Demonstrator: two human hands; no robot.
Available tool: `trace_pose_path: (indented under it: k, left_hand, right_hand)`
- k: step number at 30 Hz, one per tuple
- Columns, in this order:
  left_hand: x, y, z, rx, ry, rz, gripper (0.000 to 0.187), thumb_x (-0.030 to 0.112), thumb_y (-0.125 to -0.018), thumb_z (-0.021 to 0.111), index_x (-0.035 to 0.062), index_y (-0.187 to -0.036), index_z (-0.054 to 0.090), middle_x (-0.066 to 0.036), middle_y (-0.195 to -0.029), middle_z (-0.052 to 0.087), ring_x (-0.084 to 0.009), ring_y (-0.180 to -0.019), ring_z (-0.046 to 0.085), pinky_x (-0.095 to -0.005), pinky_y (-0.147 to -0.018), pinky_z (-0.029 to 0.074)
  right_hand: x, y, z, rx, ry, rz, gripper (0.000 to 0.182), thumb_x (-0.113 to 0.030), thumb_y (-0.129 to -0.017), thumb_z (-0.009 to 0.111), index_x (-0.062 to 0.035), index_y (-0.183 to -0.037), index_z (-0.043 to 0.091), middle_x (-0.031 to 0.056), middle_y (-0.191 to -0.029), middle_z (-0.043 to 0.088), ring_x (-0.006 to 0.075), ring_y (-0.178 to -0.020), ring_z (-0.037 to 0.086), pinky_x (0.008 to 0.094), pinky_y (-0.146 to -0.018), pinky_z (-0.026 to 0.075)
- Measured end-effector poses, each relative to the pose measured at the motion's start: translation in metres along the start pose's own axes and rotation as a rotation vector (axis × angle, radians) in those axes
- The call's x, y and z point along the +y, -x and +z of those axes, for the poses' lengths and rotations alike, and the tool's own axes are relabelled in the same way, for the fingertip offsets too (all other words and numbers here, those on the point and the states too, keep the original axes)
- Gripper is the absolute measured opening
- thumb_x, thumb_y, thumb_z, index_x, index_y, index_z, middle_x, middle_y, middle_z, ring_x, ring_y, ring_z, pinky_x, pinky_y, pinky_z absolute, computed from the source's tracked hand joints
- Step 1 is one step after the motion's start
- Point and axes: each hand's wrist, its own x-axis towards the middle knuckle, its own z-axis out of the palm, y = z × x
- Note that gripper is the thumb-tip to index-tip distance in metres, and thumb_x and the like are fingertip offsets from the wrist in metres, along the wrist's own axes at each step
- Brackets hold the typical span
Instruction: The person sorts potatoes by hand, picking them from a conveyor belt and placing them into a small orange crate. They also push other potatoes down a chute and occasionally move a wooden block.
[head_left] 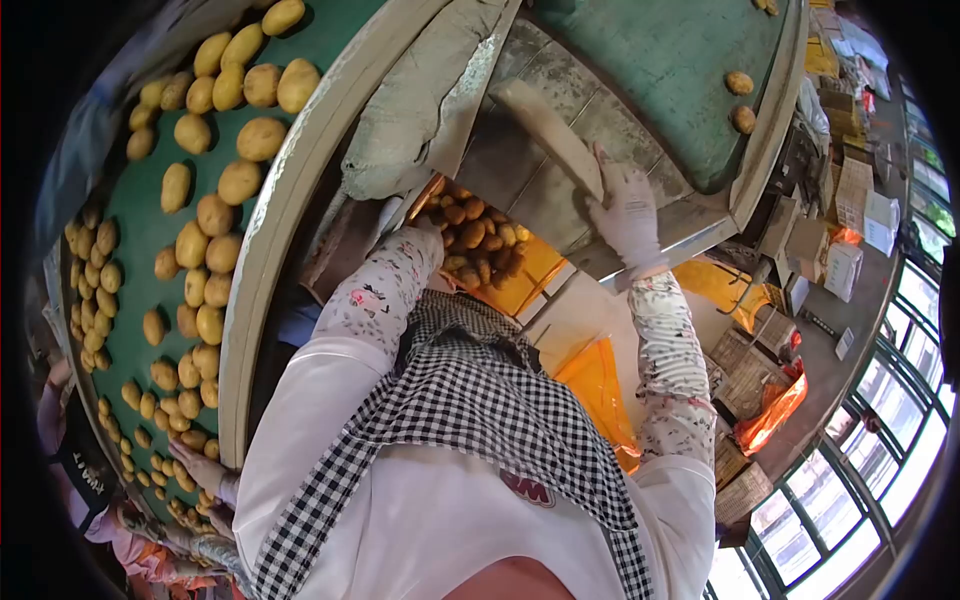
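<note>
My right hand (628,210), in a pale glove, grips the near end of a long, light-coloured board (550,135) that lies slantwise over grey metal plates (610,120). Its thumb and fingers sit on either side of the board's end. Beside the heap of small potatoes (478,235), my left hand (428,228) is low at the edge of the opening; its fingers are hidden. The heap lies below the plates, next to yellow-orange material (530,270).
A green belt (140,215) with many potatoes (215,215) curves along the left, behind a pale rim (255,270). Another green surface (650,60) holds a few potatoes. Co-worker's hand (200,468) at lower left. Boxes (808,245) and an orange bag (775,412) are at right.
</note>
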Motion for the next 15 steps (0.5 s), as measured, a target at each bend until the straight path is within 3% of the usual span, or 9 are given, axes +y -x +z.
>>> trace_pose_path:
  k: [3,5,10,15]
  left_hand:
    - [-0.007,-0.012,0.019,0.012,0.019,0.002,0.035,0.034,-0.096,0.063,0.0047,-0.115,0.067,-0.021,-0.124,0.065,-0.0357,-0.106,0.069,-0.0459,-0.084,0.057]
    - [-0.004,-0.032,0.019,0.021,0.030,-0.007,0.035,0.034,-0.096,0.063,0.0052,-0.114,0.067,-0.021,-0.123,0.066,-0.0353,-0.105,0.069,-0.0455,-0.083,0.057]
    - [0.002,-0.044,0.007,-0.021,0.058,-0.030,0.033,0.034,-0.097,0.062,0.0064,-0.114,0.067,-0.019,-0.119,0.067,-0.0342,-0.102,0.069,-0.0445,-0.080,0.057]
    - [0.005,-0.052,0.001,-0.026,0.091,-0.038,0.031,0.033,-0.097,0.062,0.0077,-0.113,0.068,-0.017,-0.116,0.068,-0.0332,-0.100,0.070,-0.0436,-0.078,0.057]
  right_hand:
    - [0.010,-0.005,0.023,0.058,0.108,0.050,0.067,-0.025,-0.077,0.080,-0.0138,-0.140,0.059,0.0136,-0.111,0.067,0.0358,-0.108,0.061,0.0467,-0.094,0.049]
    - [0.022,-0.006,0.028,0.099,0.048,0.027,0.055,-0.027,-0.075,0.082,-0.0106,-0.125,0.066,0.0163,-0.104,0.068,0.0378,-0.098,0.064,0.0469,-0.086,0.052]
    - [0.006,-0.007,0.017,0.021,0.047,0.057,0.061,-0.021,-0.076,0.079,-0.0094,-0.134,0.062,0.0121,-0.107,0.067,0.0341,-0.102,0.064,0.0458,-0.090,0.050]
    - [0.007,-0.006,0.017,0.038,0.056,0.011,0.062,-0.024,-0.079,0.076,-0.0084,-0.137,0.060,0.0129,-0.107,0.066,0.0337,-0.103,0.063,0.0454,-0.090,0.050]
